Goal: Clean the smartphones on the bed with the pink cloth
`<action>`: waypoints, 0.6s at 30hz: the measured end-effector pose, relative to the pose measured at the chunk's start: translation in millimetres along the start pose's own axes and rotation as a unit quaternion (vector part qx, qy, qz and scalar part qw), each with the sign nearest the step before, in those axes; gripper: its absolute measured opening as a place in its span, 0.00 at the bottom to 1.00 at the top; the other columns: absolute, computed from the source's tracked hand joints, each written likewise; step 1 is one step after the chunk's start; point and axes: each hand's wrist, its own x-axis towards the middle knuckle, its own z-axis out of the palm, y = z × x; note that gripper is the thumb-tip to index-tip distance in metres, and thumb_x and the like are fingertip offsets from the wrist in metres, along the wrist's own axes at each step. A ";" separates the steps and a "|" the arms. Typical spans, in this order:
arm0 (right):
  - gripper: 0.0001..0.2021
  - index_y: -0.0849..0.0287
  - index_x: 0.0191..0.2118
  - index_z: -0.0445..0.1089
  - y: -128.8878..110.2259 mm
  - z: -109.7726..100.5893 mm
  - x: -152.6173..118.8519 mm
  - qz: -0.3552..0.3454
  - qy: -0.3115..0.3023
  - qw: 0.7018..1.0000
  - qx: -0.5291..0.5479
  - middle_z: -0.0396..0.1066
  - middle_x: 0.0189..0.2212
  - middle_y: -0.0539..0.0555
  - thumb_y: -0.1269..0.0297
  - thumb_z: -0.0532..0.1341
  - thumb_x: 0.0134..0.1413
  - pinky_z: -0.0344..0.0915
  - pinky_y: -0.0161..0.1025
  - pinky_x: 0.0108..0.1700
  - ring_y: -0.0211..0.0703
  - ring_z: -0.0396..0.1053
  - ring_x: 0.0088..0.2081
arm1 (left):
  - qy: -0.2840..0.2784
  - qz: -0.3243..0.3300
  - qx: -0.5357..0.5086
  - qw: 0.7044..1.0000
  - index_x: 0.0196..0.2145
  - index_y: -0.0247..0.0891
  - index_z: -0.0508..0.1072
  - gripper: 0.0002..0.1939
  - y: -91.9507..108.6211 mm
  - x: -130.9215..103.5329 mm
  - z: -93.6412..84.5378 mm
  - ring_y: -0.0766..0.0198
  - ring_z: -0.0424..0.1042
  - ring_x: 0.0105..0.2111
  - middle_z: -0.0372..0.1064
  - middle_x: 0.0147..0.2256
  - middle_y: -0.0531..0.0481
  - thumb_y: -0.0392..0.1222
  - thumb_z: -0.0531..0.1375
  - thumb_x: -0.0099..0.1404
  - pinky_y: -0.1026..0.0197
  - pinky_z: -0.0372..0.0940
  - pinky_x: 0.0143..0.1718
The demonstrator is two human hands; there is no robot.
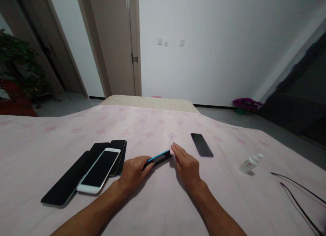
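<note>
A dark smartphone with a blue edge (pixel 160 158) is tilted up above the bedspread. My left hand (pixel 133 171) grips its left end between thumb and fingers. My right hand (pixel 187 166) is at the phone's right end, its fingers stretched out and close together. Whether those fingertips touch the phone I cannot tell, and the thumb is mostly hidden. To the left, a white smartphone (pixel 99 171) lies face up, overlapping several black phones, among them a long black one (pixel 67 178). Another dark phone (pixel 202 145) lies flat beyond my right hand.
A pink flowered bedspread (pixel 152 209) covers the surface. On the right are a small white bottle (pixel 249 164) and black cables (pixel 297 187). Farther off are a door (pixel 114 42), a white wall, purple flowers (pixel 246 103) and a green plant (pixel 20 59).
</note>
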 end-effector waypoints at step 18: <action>0.22 0.58 0.59 0.69 6.0 11.8 -7.3 0.054 0.023 0.992 0.114 0.70 0.57 0.57 0.76 0.53 0.62 0.67 0.43 0.61 0.44 0.69 0.58 | -0.022 0.017 -0.013 1.000 0.41 0.40 0.76 0.09 15.6 -5.2 2.4 0.59 0.77 0.32 0.77 0.33 0.50 0.43 0.58 0.70 0.61 0.67 0.34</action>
